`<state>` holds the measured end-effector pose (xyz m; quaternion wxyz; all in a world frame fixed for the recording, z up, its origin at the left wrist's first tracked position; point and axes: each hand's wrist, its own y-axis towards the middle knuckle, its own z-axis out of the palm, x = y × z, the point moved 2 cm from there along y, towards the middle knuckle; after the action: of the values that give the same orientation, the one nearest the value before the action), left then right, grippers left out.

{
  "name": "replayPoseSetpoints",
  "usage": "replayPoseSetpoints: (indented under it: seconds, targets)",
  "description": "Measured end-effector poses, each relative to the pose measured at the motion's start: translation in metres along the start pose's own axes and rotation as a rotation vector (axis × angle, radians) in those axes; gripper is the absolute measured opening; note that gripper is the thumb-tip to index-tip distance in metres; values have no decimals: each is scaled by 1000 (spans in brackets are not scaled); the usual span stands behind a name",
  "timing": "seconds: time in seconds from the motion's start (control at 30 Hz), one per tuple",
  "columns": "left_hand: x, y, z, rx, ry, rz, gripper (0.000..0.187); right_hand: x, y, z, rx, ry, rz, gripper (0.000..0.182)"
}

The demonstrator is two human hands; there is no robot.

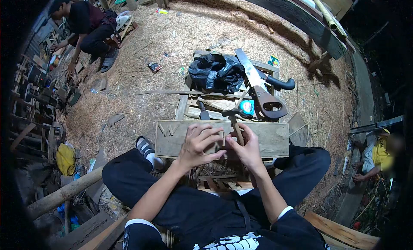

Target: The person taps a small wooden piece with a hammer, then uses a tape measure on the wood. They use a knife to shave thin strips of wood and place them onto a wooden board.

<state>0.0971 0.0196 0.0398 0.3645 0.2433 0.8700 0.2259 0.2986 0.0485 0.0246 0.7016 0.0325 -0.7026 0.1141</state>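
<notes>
A flat wooden board (273, 140) lies across in front of me, between my knees. My right hand (247, 151) is closed round the handle of a hammer (237, 128), whose metal head points away from me over the board's far edge. Above the board's left half is my left hand (195, 144), its fingers spread and curved. A small wooden stick (223, 139) shows between my left fingertips and my right thumb. Several short wooden pieces (171, 130) lie on the board's left end.
Beyond the board, a slatted wooden stand (183, 104) carries a black plastic bag (217, 73), a handsaw (260, 86) and a turquoise tape measure (247, 107). Shavings cover the ground. One person (88, 28) crouches far left; another in yellow (380, 153) is at right. A pole (69, 189) lies left.
</notes>
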Motion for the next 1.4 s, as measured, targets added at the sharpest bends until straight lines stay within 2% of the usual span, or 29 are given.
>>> replayPoseSetpoints:
  seconds: [0.03,0.07,0.17,0.27,0.33,0.37,0.6,0.93,1.07,1.13,1.2,1.3,1.4]
  targets:
    - [6,-5,6,20,7,-33,48,2,3,-1,17,-142,-14,47]
    - [8,-7,9,21,5,-33,48,4,4,-2,35,-284,-28,46]
    - [15,-14,16,140,78,-132,56,3,4,5,18,-288,-9,44]
    - [16,-18,17,162,141,-127,51,0,5,9,17,-259,-12,42]
    - [20,-20,20,184,182,-150,51,9,4,8,-30,-429,-23,39]
    - [22,-22,21,201,224,-175,50,11,3,5,-83,-468,-99,36]
    - [15,-21,20,233,341,-184,52,1,3,-30,-210,-418,-7,39]
    - [14,-20,18,231,318,-163,50,-6,-16,-20,-161,-360,41,39]
    - [14,-18,15,150,123,-233,39,-8,-15,-22,-188,-342,46,39]
    - [16,-17,14,132,82,-240,37,-6,-14,-22,-204,-368,-44,38]
    - [16,-16,11,39,145,-149,31,-4,-14,-22,-208,-385,-50,38]
    - [18,-15,8,50,220,-63,28,3,-16,-20,-208,-380,-49,37]
    - [17,-18,11,112,128,-137,25,4,-19,-19,-187,-366,-13,37]
